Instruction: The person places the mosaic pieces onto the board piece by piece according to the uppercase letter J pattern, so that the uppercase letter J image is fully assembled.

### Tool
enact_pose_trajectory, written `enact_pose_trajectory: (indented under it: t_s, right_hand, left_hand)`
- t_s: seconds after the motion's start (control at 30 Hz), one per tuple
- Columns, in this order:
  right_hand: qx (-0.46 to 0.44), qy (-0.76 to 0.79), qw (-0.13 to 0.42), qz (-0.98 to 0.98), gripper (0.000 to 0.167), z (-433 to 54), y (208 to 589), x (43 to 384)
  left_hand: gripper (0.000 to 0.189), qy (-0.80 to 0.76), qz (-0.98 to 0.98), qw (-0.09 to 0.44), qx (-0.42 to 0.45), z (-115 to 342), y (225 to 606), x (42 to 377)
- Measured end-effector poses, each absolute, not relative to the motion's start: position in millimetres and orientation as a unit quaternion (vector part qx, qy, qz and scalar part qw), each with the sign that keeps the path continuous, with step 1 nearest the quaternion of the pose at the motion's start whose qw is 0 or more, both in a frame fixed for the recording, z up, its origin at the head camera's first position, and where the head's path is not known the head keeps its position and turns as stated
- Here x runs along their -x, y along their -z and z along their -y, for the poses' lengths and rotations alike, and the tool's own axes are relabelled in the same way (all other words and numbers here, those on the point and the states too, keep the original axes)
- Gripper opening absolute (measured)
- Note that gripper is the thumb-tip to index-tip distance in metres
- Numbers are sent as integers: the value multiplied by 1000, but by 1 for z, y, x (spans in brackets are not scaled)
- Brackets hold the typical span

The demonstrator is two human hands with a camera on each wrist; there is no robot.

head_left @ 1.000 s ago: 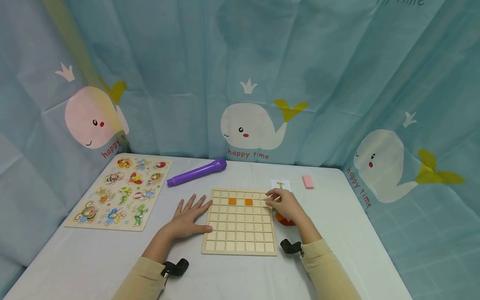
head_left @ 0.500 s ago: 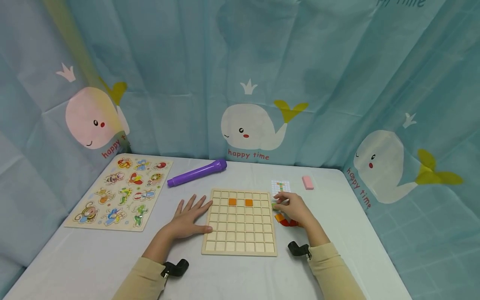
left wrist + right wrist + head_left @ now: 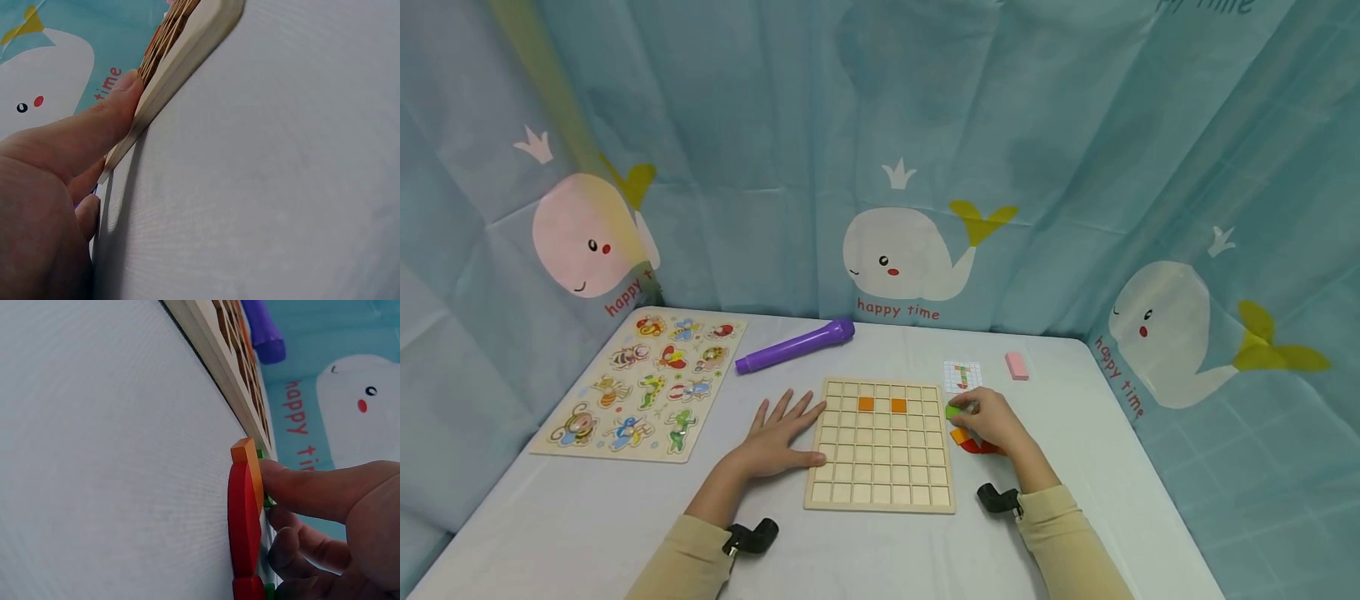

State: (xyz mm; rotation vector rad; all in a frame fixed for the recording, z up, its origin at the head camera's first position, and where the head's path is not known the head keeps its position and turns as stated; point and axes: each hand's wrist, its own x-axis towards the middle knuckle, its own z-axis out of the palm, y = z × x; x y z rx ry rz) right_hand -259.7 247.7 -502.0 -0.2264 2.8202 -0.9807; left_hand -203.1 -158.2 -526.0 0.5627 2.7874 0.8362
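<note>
My left hand (image 3: 775, 442) lies with spread fingers at the left edge of a wooden grid board (image 3: 880, 506); the thumb (image 3: 119, 100) presses on its rim. Two orange square tiles, a left one (image 3: 867, 404) and a right one (image 3: 898, 406), sit in cells near the board's far side. Just right of the board, my right hand (image 3: 992, 417) pinches a light-green block (image 3: 952, 412) between thumb and fingers, low over the table. Close under that hand are an orange block (image 3: 247, 450) and red curved blocks (image 3: 244, 519). The palm hides part of this pile.
A small pattern card (image 3: 962, 371) lies beyond the right hand, with a pink block (image 3: 1017, 366) to its right. A purple toy microphone (image 3: 795, 347) lies behind the board. At the left is an insect puzzle board (image 3: 561, 375). A whale-print curtain (image 3: 775, 233) surrounds the table.
My right hand has moved from the board's upper right edge rightward to the loose blocks, uncovering the card and settling at the green block. The left hand stays in place.
</note>
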Motion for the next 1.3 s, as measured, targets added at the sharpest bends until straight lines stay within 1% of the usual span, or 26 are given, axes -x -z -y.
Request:
enact_pose_trajectory:
  t_s: [0.23, 0.37, 0.67, 0.8, 1.0, 1.13, 1.3]
  right_hand:
    - [64, 349, 74, -932, 18, -245, 498, 263]
    - [62, 356, 73, -929, 18, -244, 497, 264]
    - [87, 364, 59, -925, 17, -237, 490, 262]
    - [102, 373, 56, -920, 15, -230, 486, 261]
    - [99, 379, 56, -918, 9, -217, 485, 258]
    - [103, 386, 47, -916, 10, -208, 486, 260]
    - [109, 406, 52, -906, 12, -197, 487, 264]
  left_hand:
    - [95, -281, -937, 91, -186, 158, 525, 205]
    - [95, -280, -938, 90, -184, 159, 525, 205]
    - [95, -278, -938, 89, -188, 160, 525, 204]
    - [95, -277, -938, 89, -187, 159, 526, 205]
    - [96, -275, -939, 89, -187, 158, 527, 205]
    - [96, -274, -939, 90, -187, 158, 526, 205]
    - [96, -275, -939, 90, -188, 159, 526, 205]
